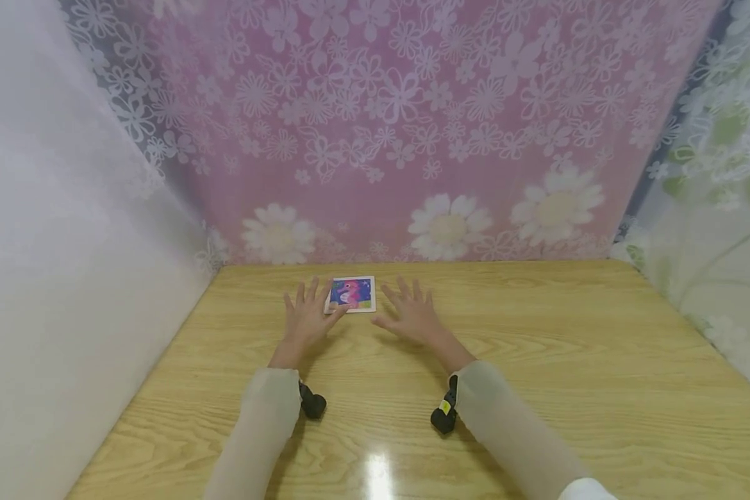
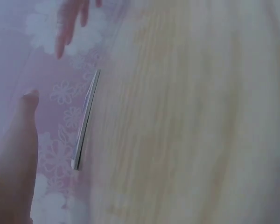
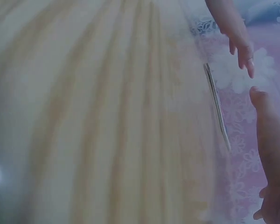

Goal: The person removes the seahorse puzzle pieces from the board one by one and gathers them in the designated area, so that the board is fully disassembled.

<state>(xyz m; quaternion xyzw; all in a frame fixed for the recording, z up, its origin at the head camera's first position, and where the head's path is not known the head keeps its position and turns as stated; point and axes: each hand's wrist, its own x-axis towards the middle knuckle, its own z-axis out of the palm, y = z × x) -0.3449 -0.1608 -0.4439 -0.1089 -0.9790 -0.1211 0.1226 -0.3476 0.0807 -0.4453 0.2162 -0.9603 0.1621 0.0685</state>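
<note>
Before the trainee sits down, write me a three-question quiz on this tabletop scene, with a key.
1. Choose one: the animal on the seahorse picture tile is mostly (a) green, (b) pink, (c) black.
2. True or false: the right hand holds nothing.
3. Short answer: in the head view, which hand overlaps the edge of the tile?

Key: 1. b. 2. True; its fingers are spread. 3. The left hand.

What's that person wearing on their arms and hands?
The left hand and right hand are bare. The long sleeves are pale beige. A small black gadget sits at each wrist, and the right one has a yellow mark.
</note>
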